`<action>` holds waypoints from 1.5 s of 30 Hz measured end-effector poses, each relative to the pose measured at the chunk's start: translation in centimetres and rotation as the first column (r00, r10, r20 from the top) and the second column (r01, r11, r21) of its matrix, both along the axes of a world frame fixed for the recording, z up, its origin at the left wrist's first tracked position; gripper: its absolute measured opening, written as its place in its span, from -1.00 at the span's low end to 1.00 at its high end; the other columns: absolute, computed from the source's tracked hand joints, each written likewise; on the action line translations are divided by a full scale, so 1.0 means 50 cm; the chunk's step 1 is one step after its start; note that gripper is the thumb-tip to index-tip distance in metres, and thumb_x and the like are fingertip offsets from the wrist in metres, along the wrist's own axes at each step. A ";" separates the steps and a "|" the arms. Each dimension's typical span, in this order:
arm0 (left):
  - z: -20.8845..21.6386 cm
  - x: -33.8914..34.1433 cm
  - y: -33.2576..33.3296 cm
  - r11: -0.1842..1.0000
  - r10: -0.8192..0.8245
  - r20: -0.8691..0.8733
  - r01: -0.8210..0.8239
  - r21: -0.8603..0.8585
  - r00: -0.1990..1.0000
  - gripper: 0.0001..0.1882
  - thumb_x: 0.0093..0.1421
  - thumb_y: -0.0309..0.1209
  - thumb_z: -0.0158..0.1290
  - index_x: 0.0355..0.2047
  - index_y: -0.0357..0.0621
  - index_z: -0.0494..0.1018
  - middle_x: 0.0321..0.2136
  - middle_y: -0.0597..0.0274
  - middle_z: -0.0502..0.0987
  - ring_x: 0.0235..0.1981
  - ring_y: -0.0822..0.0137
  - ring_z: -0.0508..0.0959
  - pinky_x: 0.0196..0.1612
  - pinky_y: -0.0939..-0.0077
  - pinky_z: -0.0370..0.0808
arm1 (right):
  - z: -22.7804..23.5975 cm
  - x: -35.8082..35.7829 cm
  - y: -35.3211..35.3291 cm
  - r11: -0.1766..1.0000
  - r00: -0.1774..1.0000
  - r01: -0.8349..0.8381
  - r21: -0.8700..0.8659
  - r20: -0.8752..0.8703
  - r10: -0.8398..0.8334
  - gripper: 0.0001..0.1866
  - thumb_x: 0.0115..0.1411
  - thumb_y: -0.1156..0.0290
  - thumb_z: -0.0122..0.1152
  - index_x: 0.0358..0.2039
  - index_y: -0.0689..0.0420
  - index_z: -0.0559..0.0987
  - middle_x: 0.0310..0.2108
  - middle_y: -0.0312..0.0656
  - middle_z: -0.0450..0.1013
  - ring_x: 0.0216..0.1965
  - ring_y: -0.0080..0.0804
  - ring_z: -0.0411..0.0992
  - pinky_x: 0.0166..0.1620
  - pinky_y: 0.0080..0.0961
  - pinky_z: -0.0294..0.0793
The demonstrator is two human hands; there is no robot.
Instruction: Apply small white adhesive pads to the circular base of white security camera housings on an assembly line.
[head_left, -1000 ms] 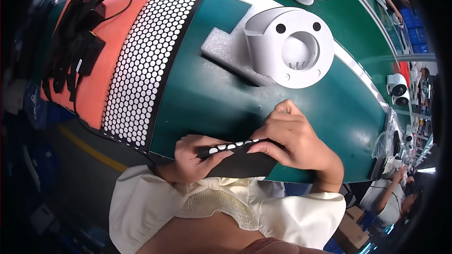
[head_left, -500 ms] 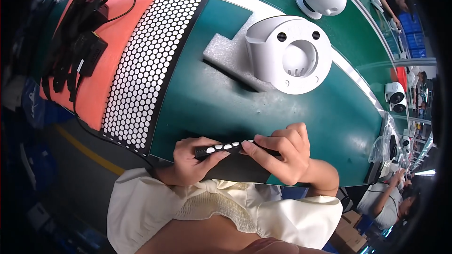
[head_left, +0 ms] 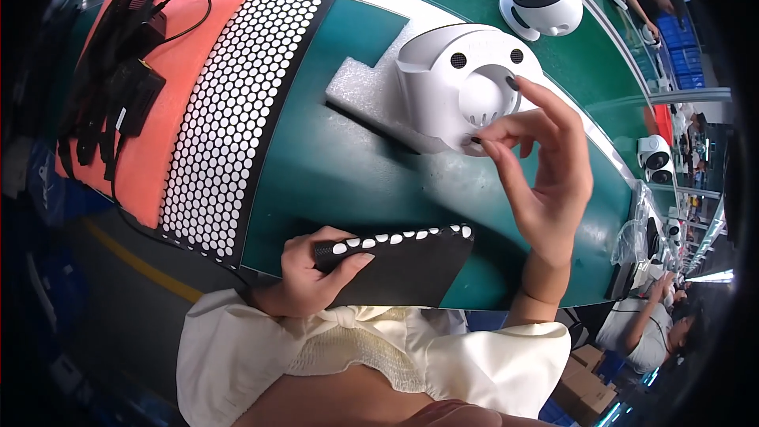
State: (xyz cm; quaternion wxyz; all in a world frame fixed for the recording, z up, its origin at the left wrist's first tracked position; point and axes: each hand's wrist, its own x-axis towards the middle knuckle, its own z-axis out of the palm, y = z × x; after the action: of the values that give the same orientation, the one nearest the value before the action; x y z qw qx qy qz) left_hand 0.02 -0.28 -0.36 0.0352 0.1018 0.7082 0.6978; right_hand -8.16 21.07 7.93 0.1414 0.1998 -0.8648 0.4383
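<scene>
My left hand (head_left: 312,273) grips the left end of a folded black sheet (head_left: 395,273) near the table's front edge, with white round dots showing along its upper edge. My right hand (head_left: 549,166) reaches over the white rounded housing (head_left: 433,99), which has two black mesh circles and a big round opening. Its thumb and another finger come together at the housing's lower rim, with a small dark spot between the tips. Whether that is a small piece or a nail cannot be made out. The index finger extends toward the opening's upper right rim.
White foam (head_left: 360,91) lies under the housing. On the left, a black sheet with white dots (head_left: 237,95) lies beside an orange mat (head_left: 217,12) holding black power adapters (head_left: 134,99). A white camera (head_left: 545,4) stands at the back; a co-worker (head_left: 644,328) sits at right.
My right hand has left the folded sheet and moved up and right to the housing. The left hand still holds the sheet, now showing more of its dotted edge. The view has shifted slightly.
</scene>
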 end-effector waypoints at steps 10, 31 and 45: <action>0.001 0.002 0.000 1.000 -0.014 0.004 0.014 0.001 1.000 -0.89 -0.05 -0.58 0.09 -0.48 -0.32 0.39 -0.66 0.25 0.47 -0.65 0.58 0.42 -0.56 0.74 0.34 | -0.015 0.003 -0.006 0.987 0.999 -0.038 0.156 -0.028 0.043 -0.47 -0.15 0.77 0.11 -0.09 0.22 0.30 -0.54 -0.20 0.45 -0.48 -0.54 0.41 -0.46 -0.74 0.24; 0.017 -0.095 0.085 0.800 -0.429 -0.007 0.384 0.461 0.903 -0.82 0.01 -0.53 0.04 -0.36 -0.19 0.29 0.12 -0.07 -0.03 0.14 0.05 0.06 0.08 0.25 0.12 | -0.052 -0.014 0.045 0.926 0.833 -0.164 0.339 -0.455 0.314 -0.51 -0.28 0.67 0.20 -0.20 0.25 0.42 -0.40 -0.25 0.44 -0.44 -0.45 0.36 -0.36 -0.55 0.24; 0.032 -0.084 0.072 0.755 -0.416 0.015 0.336 0.563 0.909 -0.87 -0.03 -0.50 0.07 -0.57 -0.22 0.32 0.00 -0.05 0.11 0.05 0.01 0.20 0.00 0.23 0.20 | -0.042 0.009 0.076 0.941 0.916 -0.286 0.181 -0.236 0.323 -0.58 0.04 0.50 -0.06 -0.04 0.29 0.23 -0.15 -0.08 0.38 -0.02 -0.25 0.29 0.07 -0.19 0.06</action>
State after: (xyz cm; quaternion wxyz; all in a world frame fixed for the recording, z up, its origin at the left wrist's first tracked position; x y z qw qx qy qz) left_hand -4.19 3.32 1.21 0.1933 0.1990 0.4389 0.8547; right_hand -7.70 24.85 5.82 0.1697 0.3979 -0.8259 0.3617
